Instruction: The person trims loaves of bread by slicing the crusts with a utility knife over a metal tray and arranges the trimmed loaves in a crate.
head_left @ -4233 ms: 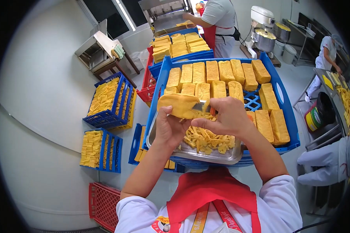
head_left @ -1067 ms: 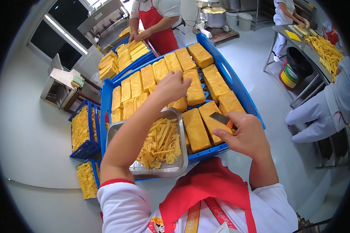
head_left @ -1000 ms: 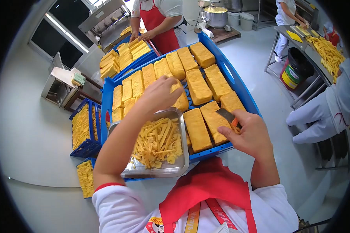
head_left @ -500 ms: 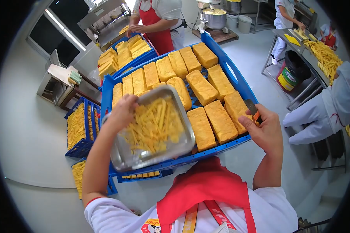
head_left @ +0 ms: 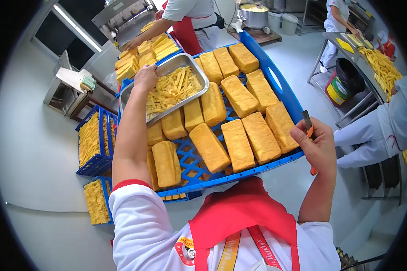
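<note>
My left hand point(head_left: 147, 77) grips the rim of a shallow metal tray point(head_left: 168, 64), fingers closed over its edge. In the tray lies a heap of thin yellow strips point(head_left: 174, 90) that look like bread trimmings. The tray is over the far left part of a blue plastic crate point(head_left: 276, 83), covering some of the golden bread loaves point(head_left: 239, 97) arranged inside in rows. At the crate's right edge, my right hand point(head_left: 319, 142) is closed around a small knife point(head_left: 311, 131) with an orange handle, its blade pointing up and away from me.
Behind my crate, a co-worker point(head_left: 192, 18) reaches over another blue crate of sliced bread point(head_left: 153, 49). Stacked blue crates point(head_left: 95, 144) stand at left. To the right, other people work around a metal table point(head_left: 364, 63) with yellow strips; a dark bucket point(head_left: 346, 83) is beneath it.
My left hand has moved the tray away from me, uncovering loaves and crate lattice at the near left. My right hand keeps the knife, its blade turned more upright. The co-worker's arm now stretches left.
</note>
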The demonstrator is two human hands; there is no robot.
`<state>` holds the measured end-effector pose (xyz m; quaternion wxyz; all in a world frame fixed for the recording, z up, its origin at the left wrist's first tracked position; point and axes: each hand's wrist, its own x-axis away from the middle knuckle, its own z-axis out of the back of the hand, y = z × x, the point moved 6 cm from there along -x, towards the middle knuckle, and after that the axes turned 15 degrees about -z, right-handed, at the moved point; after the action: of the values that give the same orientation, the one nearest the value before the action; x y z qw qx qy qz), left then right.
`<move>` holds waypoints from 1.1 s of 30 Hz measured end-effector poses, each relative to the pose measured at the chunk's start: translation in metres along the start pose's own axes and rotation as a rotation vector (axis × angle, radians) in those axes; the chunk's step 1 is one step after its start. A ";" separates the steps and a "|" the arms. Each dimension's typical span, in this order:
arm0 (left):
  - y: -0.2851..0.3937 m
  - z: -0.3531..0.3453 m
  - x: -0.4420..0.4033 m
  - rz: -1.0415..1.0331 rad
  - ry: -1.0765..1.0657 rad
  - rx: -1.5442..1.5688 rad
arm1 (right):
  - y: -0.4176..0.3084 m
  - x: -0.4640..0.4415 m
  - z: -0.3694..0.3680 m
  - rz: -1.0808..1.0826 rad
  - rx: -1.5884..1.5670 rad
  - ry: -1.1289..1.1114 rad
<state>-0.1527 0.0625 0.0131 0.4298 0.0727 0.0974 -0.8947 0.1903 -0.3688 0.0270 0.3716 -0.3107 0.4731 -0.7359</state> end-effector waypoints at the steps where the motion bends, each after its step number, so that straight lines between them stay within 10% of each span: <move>1: 0.016 0.008 -0.004 -0.011 0.002 0.006 | 0.000 0.000 0.001 -0.005 0.003 0.011; 11: 0.323 0.047 -0.005 -1.029 -0.004 0.391 | 0.005 -0.001 0.004 -0.054 -0.189 -0.043; 18: 0.370 0.028 -0.009 -0.941 -0.461 0.160 | 0.006 0.000 0.005 -0.014 -0.211 -0.088; 33: 0.353 0.018 0.013 -0.852 -0.280 0.094 | 0.008 0.000 0.005 0.047 -0.151 -0.133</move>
<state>0.1149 -0.1671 -0.0115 0.0282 -0.0760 0.0190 -0.9965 0.1968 -0.3733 0.0214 0.3948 -0.3748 0.5086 -0.6671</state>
